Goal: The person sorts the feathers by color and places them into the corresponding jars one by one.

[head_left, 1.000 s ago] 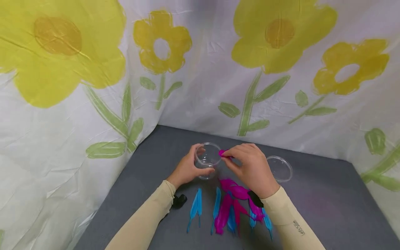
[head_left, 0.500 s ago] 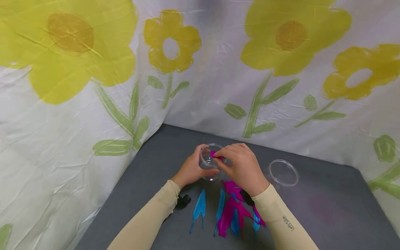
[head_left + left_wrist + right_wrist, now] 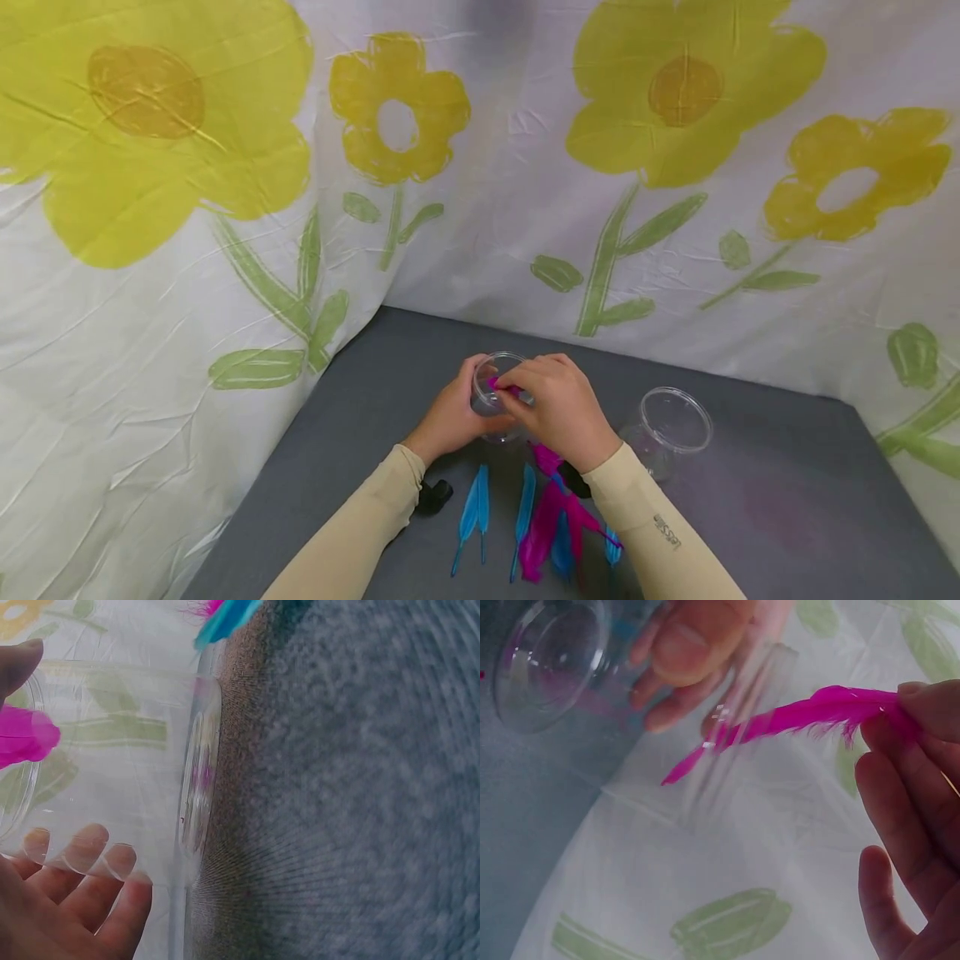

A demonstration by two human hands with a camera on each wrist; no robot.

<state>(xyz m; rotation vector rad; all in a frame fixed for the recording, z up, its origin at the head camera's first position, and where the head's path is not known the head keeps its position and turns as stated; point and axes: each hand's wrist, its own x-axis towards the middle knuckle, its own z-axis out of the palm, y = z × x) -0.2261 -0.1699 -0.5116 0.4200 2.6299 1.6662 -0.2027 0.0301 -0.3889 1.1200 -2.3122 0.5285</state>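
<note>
My left hand (image 3: 450, 418) grips a clear plastic jar (image 3: 127, 799), thumb on the near side and fingers curled behind it. The jar's round mouth tips toward me in the head view. Between thumb and fingertips, my right hand (image 3: 558, 407) pinches a magenta feather (image 3: 802, 716). The feather's slim end points through the mouth into the jar in the right wrist view. Below my hands lie several loose blue feathers (image 3: 471, 510) and a heap of magenta feathers (image 3: 542, 535). Part of that heap is hidden behind my right wrist.
A second clear jar (image 3: 675, 422) stands on the dark grey table (image 3: 780, 450), right of my right hand. A small black object (image 3: 435, 498) shows beside my left wrist. White cloth (image 3: 495, 250) with painted yellow flowers hangs behind and at both sides.
My right hand has moved left and slightly down, bringing the magenta feather from beside the jar's rim into its mouth. The left hand keeps its grip on the jar.
</note>
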